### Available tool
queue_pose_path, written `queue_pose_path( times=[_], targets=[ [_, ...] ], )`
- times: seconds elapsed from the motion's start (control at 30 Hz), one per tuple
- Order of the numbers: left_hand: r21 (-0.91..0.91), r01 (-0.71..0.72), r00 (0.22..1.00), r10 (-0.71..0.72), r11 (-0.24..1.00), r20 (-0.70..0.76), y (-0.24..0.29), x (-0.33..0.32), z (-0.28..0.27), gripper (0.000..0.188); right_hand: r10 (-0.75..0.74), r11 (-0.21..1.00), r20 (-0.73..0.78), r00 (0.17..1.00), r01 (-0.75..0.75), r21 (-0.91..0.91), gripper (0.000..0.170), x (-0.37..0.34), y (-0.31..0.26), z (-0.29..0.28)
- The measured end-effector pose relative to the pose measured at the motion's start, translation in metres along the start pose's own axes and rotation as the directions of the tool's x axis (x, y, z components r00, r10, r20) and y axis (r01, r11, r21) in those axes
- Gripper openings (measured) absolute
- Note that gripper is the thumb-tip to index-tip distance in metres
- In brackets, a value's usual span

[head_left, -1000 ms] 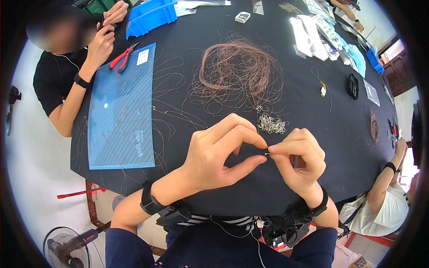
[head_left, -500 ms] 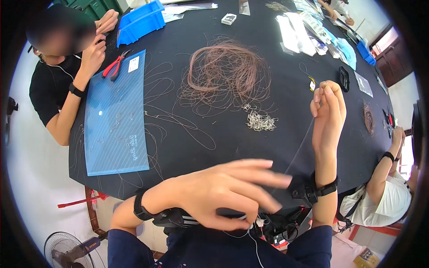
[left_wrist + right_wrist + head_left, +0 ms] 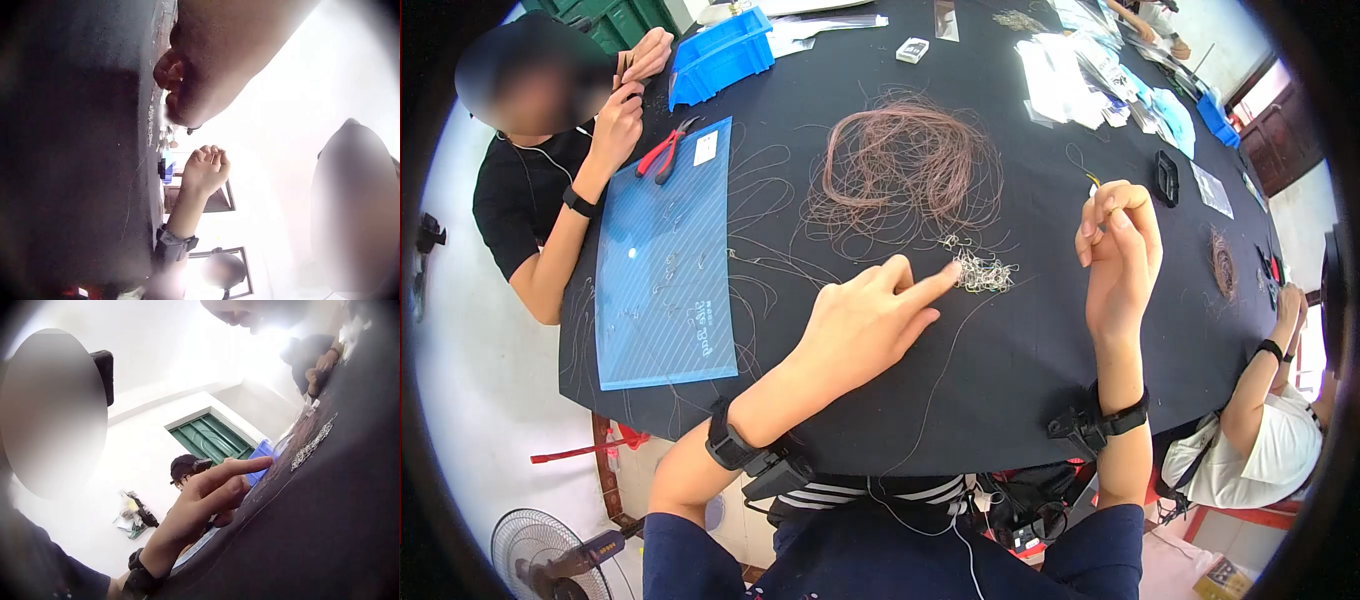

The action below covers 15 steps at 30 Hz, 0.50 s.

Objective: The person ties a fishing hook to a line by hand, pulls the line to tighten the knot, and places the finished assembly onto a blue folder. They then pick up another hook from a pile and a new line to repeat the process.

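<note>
My left hand [image 3: 860, 320] reaches forward with its index finger straight, the fingertip at the left edge of a pile of silvery fish hooks [image 3: 988, 273]. Its thumb stands apart below; the remaining fingers are curled under. Raised at the right, my right hand [image 3: 1122, 240] has bent fingers with thumb and fingertips together, pinching the end of a thin fishing line, of which little shows at the fingers. A slack stretch of fishing line [image 3: 935, 385] runs over the black table from near the hooks down to my lap. Behind the pile lies a loose brownish coil of line [image 3: 910, 170].
At left, a blue file bag [image 3: 662, 330] bears several small hooks with lines. Red-handled pliers [image 3: 662, 158] lie at its top edge, near a blue bin [image 3: 720, 60]. A black case [image 3: 1166, 178] and white packets [image 3: 1060, 85] lie right. Other people sit at both sides.
My hands came apart from a shared pinch on a tiny piece. The right hand moved up and right, drawing line; the left swung low, then forward to the hooks. The line now lies slack.
</note>
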State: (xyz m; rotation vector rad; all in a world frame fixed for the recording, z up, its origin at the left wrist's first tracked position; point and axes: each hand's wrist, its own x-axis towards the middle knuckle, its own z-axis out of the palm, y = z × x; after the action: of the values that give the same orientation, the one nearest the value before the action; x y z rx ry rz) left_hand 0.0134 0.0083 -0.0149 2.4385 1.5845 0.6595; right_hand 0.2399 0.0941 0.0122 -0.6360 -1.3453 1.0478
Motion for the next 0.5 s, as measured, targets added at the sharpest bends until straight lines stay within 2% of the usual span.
queue_pose_path(
  times=[0.1, 0.23, 0.33, 0.37, 0.43, 0.5],
  targets=[
    [0.065, -0.054, 0.998, 0.053, 0.996, 0.017, -0.002, 0.000, 0.006, 0.046, -0.013, 0.999, 0.080, 0.997, 0.016, -0.032, 0.007, -0.001, 0.001, 0.000],
    [-0.062, -0.017, 0.989, 0.008, 0.998, -0.150, -0.002, 0.003, 0.002, 0.030, 0.049, 0.997, 0.114, 0.992, -0.042, -0.068, 0.005, -0.006, 0.004, 0.004],
    [-0.173, -0.008, 0.965, -0.038, 0.985, -0.261, -0.007, 0.006, 0.002, 0.016, 0.101, 0.994, 0.235, 0.967, -0.086, -0.074, 0.006, -0.011, 0.003, 0.009],
    [-0.321, 0.065, 0.967, -0.140, 0.945, -0.215, -0.004, 0.006, -0.001, 0.016, 0.103, 0.993, 0.271, 0.957, -0.084, -0.083, 0.006, -0.013, 0.003, 0.013],
    [-0.580, 0.212, 0.945, -0.315, 0.786, -0.082, 0.001, 0.007, -0.008, 0.015, 0.189, 0.981, 0.368, 0.911, -0.156, -0.118, 0.005, -0.016, 0.000, 0.016],
    [-0.470, 0.232, 0.947, -0.309, 0.852, -0.092, 0.000, 0.008, -0.013, 0.014, 0.242, 0.968, 0.404, 0.882, -0.193, -0.158, 0.006, -0.020, 0.004, 0.019]
  ],
)
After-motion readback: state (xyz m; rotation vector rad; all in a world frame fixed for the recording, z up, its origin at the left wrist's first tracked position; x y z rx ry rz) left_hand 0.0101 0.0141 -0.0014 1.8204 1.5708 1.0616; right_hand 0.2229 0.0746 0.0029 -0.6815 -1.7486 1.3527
